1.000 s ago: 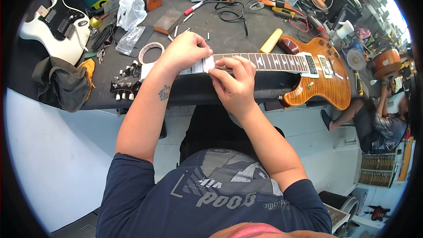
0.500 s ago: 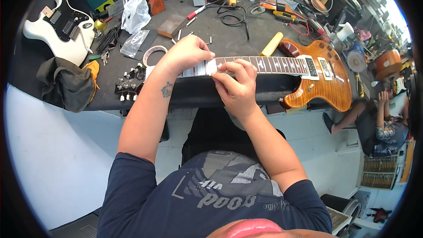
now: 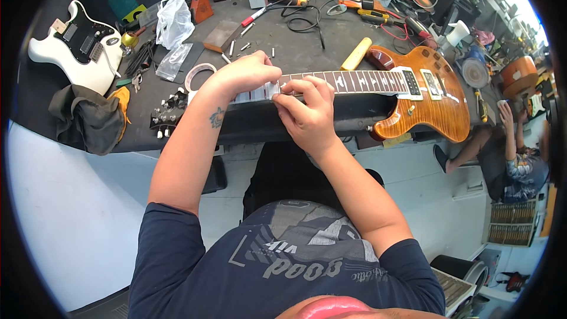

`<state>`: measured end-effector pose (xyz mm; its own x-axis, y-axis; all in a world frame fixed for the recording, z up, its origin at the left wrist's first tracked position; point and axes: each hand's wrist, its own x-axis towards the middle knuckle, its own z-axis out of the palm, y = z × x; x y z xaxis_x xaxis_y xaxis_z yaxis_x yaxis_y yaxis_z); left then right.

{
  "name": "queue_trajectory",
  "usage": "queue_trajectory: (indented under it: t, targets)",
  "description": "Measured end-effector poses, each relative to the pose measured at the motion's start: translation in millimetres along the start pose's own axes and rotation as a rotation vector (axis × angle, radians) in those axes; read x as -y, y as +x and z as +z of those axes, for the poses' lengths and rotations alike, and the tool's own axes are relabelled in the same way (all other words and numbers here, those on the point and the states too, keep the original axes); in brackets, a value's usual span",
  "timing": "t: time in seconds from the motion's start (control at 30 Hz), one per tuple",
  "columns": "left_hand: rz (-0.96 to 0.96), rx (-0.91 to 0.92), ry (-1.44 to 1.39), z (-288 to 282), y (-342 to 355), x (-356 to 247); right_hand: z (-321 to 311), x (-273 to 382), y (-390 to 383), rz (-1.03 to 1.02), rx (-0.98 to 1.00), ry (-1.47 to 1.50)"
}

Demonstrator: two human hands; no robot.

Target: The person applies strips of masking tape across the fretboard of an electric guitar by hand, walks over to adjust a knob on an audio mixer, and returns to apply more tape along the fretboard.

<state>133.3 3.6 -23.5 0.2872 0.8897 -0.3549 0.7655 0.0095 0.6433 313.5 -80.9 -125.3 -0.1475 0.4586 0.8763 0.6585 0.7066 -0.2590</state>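
An amber flame-top electric guitar [image 3: 422, 121] lies across the bench's front, its headstock [image 3: 168, 112] at the left. Pale strips of tape cover the fretboard [image 3: 369, 81] near the headstock, between the frets; farther right its dark wood and pale inlays show bare. My left hand [image 3: 251, 74] is closed, finger and thumb pinching the far end of a pale strip of tape [image 3: 271, 90] across the neck. At the strip's near end, my right hand [image 3: 312, 109] pinches with thumb and forefinger, its other fingers curled over the fretboard. The fingers partly hide the strip.
Left of the neck lie a tape roll [image 3: 190, 80], a dark cloth [image 3: 82, 115] and a white guitar body [image 3: 74, 53]. Behind are a wooden block [image 3: 222, 36], small metal pieces and a yellow handle-like bar [image 3: 356, 54]. Another person [image 3: 520, 162] sits at the far right.
The view has shifted slightly, so the bench and guitar sit a little farther left. Both hands stay at the same strip on the neck, fingers nearly unchanged.
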Motion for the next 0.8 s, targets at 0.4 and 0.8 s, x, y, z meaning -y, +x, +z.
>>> queue_trajectory:
  t: [0.4,0.8]
  targets:
    - [0.27,-0.352,-0.127,15,3,28,-1,-1,0,-0.006,-0.003,-0.002]
    - [0.643,-0.471,0.05,30,-15,42,2,-3,0,-0.016,-0.014,0.0]
